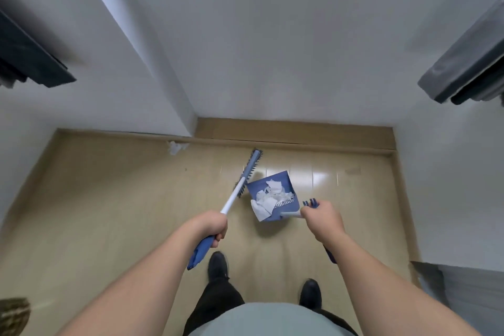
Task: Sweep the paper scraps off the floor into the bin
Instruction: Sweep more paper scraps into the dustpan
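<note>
Both hands are clamped on handles: the left hand (215,226) angles the broom (249,172) clear of the dustpan (272,196), which the right hand (321,219) keeps level so the paper scraps (268,196) inside stay put; no bin is visible.

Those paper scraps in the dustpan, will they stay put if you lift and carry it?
Probably not reliably. The paper scraps look crumpled and light, so they would likely shift or flutter when moved quickly. One piece hangs over the edge of the dustpan near the handle and may drop first. The right hand should probably lift slowly and level.
</note>
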`<state>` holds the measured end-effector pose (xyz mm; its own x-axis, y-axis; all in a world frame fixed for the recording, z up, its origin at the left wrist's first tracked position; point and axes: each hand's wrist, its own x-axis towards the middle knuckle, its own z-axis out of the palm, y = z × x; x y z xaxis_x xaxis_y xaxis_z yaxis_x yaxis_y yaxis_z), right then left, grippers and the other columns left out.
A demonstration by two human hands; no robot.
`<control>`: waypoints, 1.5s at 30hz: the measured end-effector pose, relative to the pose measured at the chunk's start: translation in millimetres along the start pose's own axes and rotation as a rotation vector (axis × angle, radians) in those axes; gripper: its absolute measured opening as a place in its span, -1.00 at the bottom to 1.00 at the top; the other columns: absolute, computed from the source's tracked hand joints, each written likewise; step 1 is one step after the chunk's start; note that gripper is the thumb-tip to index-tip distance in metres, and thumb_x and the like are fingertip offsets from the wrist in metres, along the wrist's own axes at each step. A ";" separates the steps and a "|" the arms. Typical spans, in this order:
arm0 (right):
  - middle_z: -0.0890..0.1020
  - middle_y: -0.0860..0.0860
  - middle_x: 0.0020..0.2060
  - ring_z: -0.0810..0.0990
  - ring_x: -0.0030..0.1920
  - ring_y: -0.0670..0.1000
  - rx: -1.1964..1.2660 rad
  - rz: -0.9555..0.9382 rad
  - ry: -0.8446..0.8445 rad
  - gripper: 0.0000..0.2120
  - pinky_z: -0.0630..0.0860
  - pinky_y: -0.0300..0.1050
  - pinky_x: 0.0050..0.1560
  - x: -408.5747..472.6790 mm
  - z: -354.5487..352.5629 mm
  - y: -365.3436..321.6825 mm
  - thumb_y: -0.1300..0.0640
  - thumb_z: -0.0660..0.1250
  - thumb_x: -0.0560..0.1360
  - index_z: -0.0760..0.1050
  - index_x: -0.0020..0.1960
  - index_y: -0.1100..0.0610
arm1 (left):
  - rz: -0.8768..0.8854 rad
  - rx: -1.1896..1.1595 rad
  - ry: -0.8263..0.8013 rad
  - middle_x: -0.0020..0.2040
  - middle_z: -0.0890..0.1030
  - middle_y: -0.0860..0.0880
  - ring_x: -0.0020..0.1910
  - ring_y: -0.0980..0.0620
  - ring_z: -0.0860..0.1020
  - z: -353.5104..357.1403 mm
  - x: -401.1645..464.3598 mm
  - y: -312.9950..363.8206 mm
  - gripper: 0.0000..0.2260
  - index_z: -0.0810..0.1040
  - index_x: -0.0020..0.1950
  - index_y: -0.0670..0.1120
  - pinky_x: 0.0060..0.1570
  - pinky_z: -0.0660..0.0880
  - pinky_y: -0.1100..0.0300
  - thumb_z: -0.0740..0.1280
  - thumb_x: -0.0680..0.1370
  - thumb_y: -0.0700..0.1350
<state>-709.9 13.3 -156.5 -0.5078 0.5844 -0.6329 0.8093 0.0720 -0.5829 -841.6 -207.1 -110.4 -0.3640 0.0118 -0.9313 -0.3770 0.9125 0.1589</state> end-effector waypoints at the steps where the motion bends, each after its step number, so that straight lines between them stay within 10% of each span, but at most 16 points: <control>1: 0.42 -0.03 -0.48 0.32 -0.43 0.04 0.007 0.007 -0.006 -0.86 0.26 -0.19 -0.40 -1.5 12.2 -11.7 0.21 0.25 0.43 0.39 -0.30 0.13 | -0.013 -0.059 -0.012 -0.47 0.34 -0.08 -0.55 0.02 0.29 -13.1 1.5 -11.0 -0.87 0.37 -0.23 -0.22 -0.60 0.30 0.37 0.12 0.51 -0.33; 16: 0.39 0.10 -0.42 0.30 -0.43 0.07 0.086 0.021 -0.037 -0.92 0.28 -0.17 -0.46 -67.5 177.5 -102.1 0.19 0.22 0.35 0.32 -0.29 0.15 | -0.219 -0.267 -0.108 -0.56 0.35 0.00 -0.63 0.10 0.30 -168.8 0.1 -182.3 -0.72 0.29 -0.45 -0.10 -0.61 0.24 0.39 0.15 0.47 -0.26; 24: 0.41 0.11 -0.41 0.31 -0.45 0.07 0.080 -0.084 -0.119 -0.91 0.31 -0.14 -0.44 -116.9 229.5 -105.2 0.21 0.22 0.39 0.36 -0.28 0.18 | -0.189 -0.823 -0.209 -0.56 0.32 0.07 -0.68 0.16 0.31 -178.0 -42.0 -249.3 -0.76 0.29 -0.43 -0.06 -0.71 0.26 0.40 0.15 0.43 -0.25; 45: 0.36 0.10 -0.41 0.23 -0.47 0.03 0.183 -0.111 -0.084 -1.00 0.23 -0.18 -0.48 -342.6 416.6 -94.9 0.25 0.19 0.33 0.37 -0.25 0.18 | 0.063 -0.404 -0.046 -0.57 0.33 0.06 -0.66 0.12 0.29 -256.4 -103.8 -495.1 -0.77 0.29 -0.40 -0.08 -0.60 0.20 0.38 0.16 0.46 -0.23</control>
<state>-735.7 -530.5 -96.6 -0.6199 0.5115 -0.5951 0.6837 -0.0201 -0.7295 -835.5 -764.9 -8.4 -0.3618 0.0892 -0.9280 -0.6627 0.6755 0.3233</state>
